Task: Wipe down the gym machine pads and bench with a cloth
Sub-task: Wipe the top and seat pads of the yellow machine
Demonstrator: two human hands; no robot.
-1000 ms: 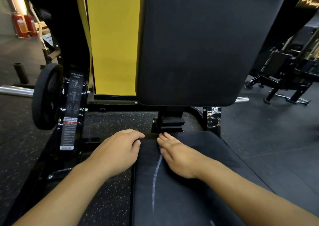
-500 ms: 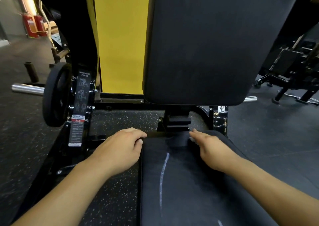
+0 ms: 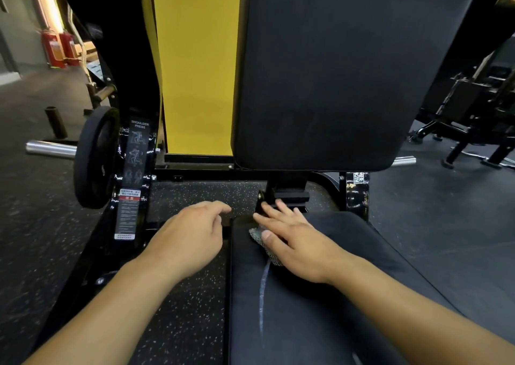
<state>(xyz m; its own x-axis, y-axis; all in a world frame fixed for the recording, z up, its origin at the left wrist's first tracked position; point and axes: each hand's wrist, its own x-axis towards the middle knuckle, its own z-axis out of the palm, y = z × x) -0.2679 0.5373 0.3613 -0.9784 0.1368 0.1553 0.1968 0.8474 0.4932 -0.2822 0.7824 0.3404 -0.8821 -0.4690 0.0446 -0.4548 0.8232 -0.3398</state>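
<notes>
A dark gym floor point(image 3: 41, 253) of speckled rubber surrounds a shoulder-press machine. The cloth point(image 3: 260, 236), a small grey mesh scrap, lies on the seat point(image 3: 320, 309) near its back edge, pressed flat under the right hand point(image 3: 295, 242), whose fingers are straight and spread toward 12 o'clock. The left hand point(image 3: 192, 239) rests at 9 o'clock of the cloth, by the seat's left edge, fingers loosely curled and holding nothing. A pale streak runs down the seat toward 6 o'clock, so wiping looks under way here; whether the backrest point(image 3: 348, 72) at 12 has been done I cannot tell. A weight plate point(image 3: 94, 158) hangs at 10; other machines point(image 3: 479, 108) stand at 2.
</notes>
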